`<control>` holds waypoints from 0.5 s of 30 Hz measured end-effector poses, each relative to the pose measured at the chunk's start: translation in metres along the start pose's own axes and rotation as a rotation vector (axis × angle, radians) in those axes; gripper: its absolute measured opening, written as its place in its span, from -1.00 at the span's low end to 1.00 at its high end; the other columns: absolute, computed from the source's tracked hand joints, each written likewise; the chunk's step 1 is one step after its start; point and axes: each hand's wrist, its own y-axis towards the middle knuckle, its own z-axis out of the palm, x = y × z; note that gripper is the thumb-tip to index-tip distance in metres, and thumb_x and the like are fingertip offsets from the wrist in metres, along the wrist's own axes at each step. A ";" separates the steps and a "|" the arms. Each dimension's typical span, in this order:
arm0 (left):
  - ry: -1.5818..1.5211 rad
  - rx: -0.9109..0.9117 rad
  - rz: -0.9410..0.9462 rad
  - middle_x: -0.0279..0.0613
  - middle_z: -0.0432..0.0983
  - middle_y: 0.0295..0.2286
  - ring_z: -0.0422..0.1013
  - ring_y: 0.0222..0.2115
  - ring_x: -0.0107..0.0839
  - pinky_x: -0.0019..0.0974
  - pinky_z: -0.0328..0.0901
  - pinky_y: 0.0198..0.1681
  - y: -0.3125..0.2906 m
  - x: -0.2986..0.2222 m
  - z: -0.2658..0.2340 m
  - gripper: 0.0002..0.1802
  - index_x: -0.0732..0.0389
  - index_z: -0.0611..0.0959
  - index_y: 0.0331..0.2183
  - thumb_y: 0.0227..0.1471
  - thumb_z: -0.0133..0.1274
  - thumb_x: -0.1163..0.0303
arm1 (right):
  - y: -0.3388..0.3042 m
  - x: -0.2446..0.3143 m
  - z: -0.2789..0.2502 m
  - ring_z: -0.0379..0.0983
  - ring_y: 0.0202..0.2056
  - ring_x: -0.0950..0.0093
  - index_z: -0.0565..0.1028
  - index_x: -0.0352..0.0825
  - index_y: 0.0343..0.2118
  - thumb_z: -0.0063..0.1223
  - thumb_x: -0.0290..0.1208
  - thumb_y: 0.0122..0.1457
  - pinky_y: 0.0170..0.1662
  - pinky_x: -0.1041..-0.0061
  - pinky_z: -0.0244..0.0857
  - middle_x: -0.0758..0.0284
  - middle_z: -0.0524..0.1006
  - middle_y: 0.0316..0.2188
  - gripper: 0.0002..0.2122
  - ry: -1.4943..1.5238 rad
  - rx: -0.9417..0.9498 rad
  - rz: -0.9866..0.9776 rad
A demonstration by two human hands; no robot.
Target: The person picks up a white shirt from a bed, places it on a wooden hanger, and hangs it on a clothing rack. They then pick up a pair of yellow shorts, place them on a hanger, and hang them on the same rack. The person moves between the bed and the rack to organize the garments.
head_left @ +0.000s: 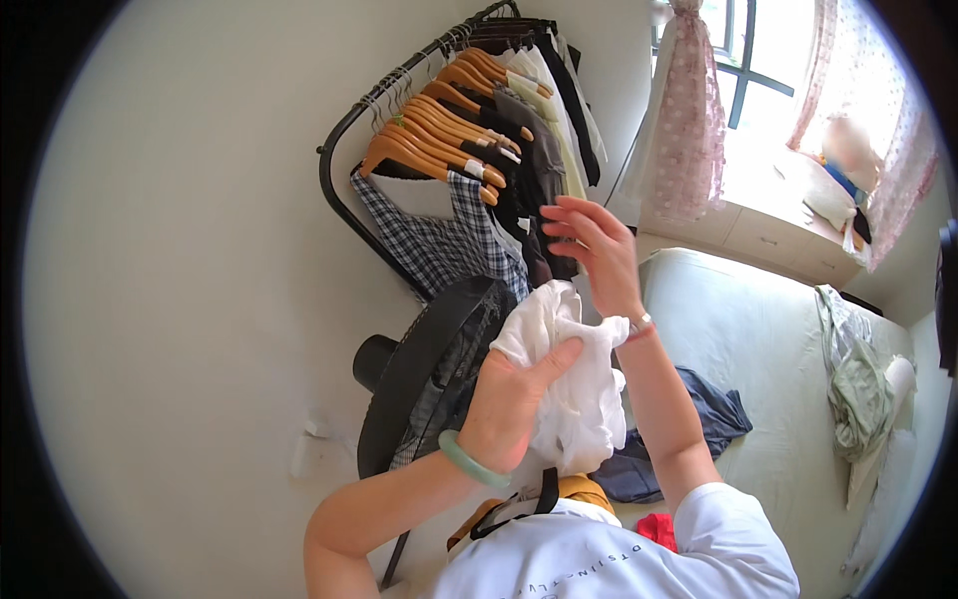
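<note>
At the centre of the frame, the left hand (514,394) is gripping a bunched white garment (574,389), fingers closed around it. Just above, the right hand (594,245) is hovering wide open, holding nothing, beside the dark clothes (534,170) hanging on wooden hangers (439,135) along the rack (334,150) at upper centre.

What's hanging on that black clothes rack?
The black rack carries wooden hangers with a checked shirt in front, then dark and pale garments. Overlap hides most of them. The right hand reaches toward them.
</note>
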 end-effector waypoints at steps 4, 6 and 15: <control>0.012 -0.014 -0.013 -0.32 0.46 -0.10 0.41 -0.12 -0.55 -0.40 0.33 -0.06 0.031 -0.006 0.006 -0.42 0.20 0.35 0.14 0.09 0.13 0.46 | 0.087 -0.059 -0.008 0.42 -0.04 0.51 0.41 -0.38 0.08 0.04 -0.42 0.20 -0.04 0.55 0.32 0.25 0.49 0.00 -0.62 -0.130 0.017 -0.094; 0.043 -0.033 -0.034 -0.27 0.44 -0.05 0.39 -0.06 -0.49 -0.35 0.30 0.01 0.045 -0.014 0.011 -0.47 0.24 0.36 0.11 0.11 0.08 0.48 | 0.125 -0.084 -0.011 0.38 0.05 0.35 0.32 -0.39 0.15 0.03 -0.40 0.17 0.10 0.49 0.21 0.17 0.45 0.04 -0.54 -0.420 -0.018 -0.203; 0.142 -0.112 0.003 -0.25 0.44 -0.06 0.39 -0.05 -0.46 -0.34 0.29 0.03 0.114 -0.029 0.010 -0.51 0.27 0.37 0.09 0.12 0.05 0.51 | 0.158 -0.143 -0.009 0.38 0.04 0.23 0.41 -0.39 0.03 -0.02 -0.48 0.17 0.10 0.41 0.24 0.13 0.42 0.05 -0.66 -0.721 -0.015 -0.452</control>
